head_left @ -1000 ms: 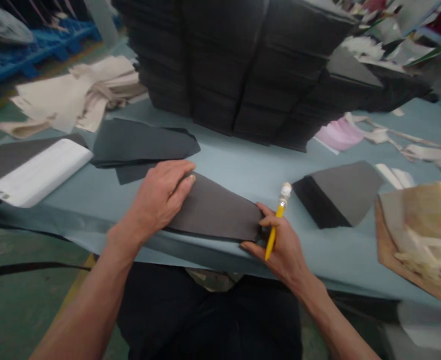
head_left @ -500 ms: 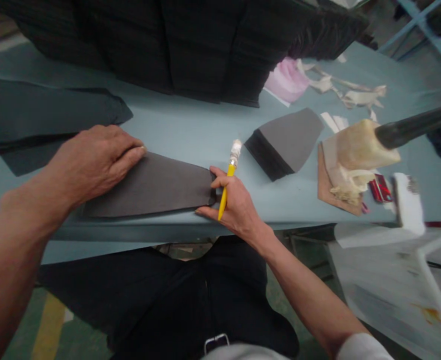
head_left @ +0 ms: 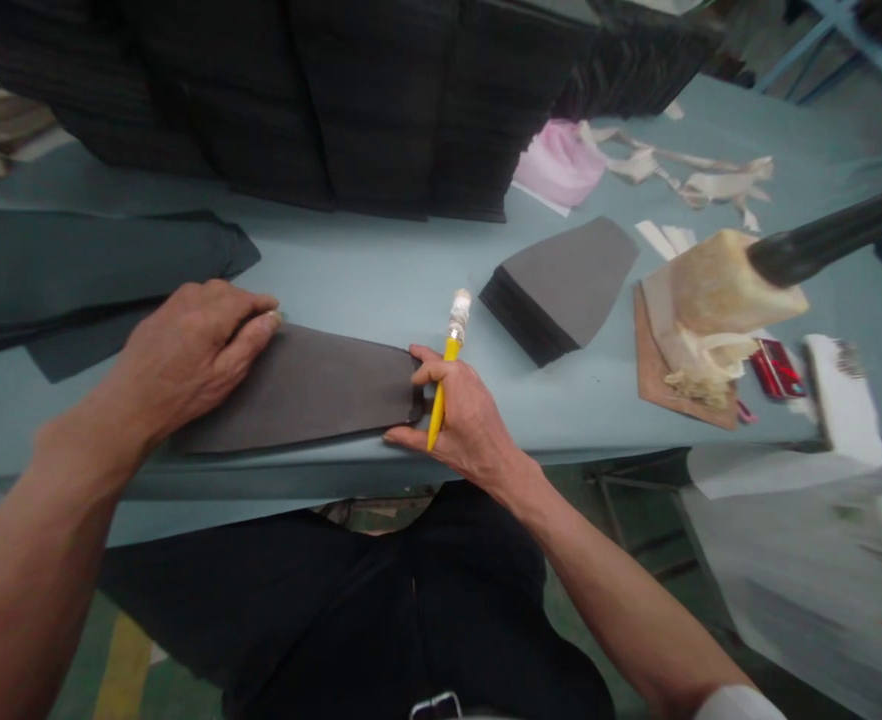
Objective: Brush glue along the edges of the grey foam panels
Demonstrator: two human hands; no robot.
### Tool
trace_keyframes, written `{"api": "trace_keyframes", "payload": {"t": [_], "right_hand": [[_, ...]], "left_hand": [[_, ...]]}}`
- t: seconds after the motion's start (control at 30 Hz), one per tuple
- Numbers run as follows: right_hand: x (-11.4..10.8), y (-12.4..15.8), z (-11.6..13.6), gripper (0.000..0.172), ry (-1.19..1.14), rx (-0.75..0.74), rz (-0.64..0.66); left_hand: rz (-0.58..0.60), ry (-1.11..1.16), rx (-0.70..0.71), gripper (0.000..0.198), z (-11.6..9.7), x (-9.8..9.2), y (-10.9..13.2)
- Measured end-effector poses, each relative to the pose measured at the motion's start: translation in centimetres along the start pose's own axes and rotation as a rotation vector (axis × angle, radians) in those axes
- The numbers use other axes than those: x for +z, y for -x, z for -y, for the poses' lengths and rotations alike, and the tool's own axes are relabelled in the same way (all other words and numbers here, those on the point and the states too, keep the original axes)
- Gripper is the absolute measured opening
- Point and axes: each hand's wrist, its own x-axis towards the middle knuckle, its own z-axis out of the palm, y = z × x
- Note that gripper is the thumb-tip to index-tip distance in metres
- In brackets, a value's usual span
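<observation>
While the left hand lies flat on a dark grey sheet, the right hand grips a yellow pencil.

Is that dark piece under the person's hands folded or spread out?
Spread flat: the dark grey piece lies smooth on the blue table under the left hand.

A strip of blue-grey table top runs above the left hand and the right hand at 12 o'clock, open for sideways passage up to the tall stack of black cut pieces. From the right hand, past its yellow pencil, a stack of grey panels blocks 2 o'clock, and a black rod crosses over the cardboard at 3 o'clock (its cream end is blurred).
</observation>
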Motion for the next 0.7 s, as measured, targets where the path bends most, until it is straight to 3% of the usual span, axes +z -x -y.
{"api": "trace_keyframes", "payload": {"t": [0.17, 0.5, 0.7], "right_hand": [[0.2, 0.1, 0.0, 0.064, -0.014, -0.032, -0.04], [0.3, 0.6, 0.4, 0.053, 0.029, -0.12, -0.135], [0.2, 0.3, 0.8, 0.05, 0.083, -0.122, -0.2]], "left_hand": [[-0.056, 0.088, -0.108, 0.074, -0.5, -1.0, 0.8], [-0.449, 0.09, -0.438, 0.054, -1.3, -2.1, 6.4], [-0.594, 0.081, -0.515, 0.047, -2.0, -3.8, 7.2]]}}
